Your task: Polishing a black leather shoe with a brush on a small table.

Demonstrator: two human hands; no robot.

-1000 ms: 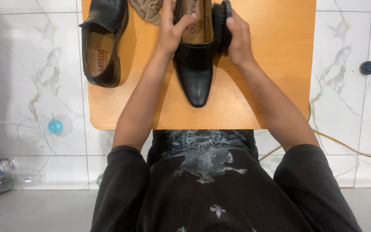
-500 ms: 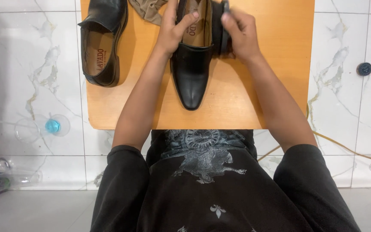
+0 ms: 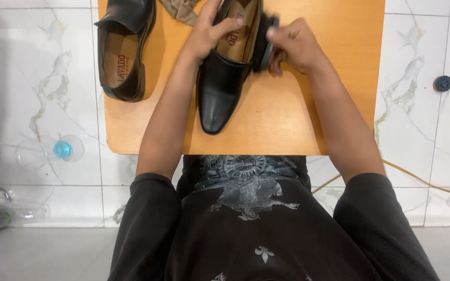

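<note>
Left hand [image 3: 209,34] clamps the black shoe [image 3: 225,78] by its collar, pinning it toe-toward-the-person on the wooden table [image 3: 329,114], so the right hand [image 3: 292,47], closed around what looks like a dark brush [image 3: 265,36], can work its side.

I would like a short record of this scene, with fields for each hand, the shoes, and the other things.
left hand: holds the black shoe at its opening
right hand: presses a dark brush against that shoe's side
second shoe: lies apart, at the left of the wooden table
cloth: tan, at the table's far edge
floor: white marble tiles
</note>
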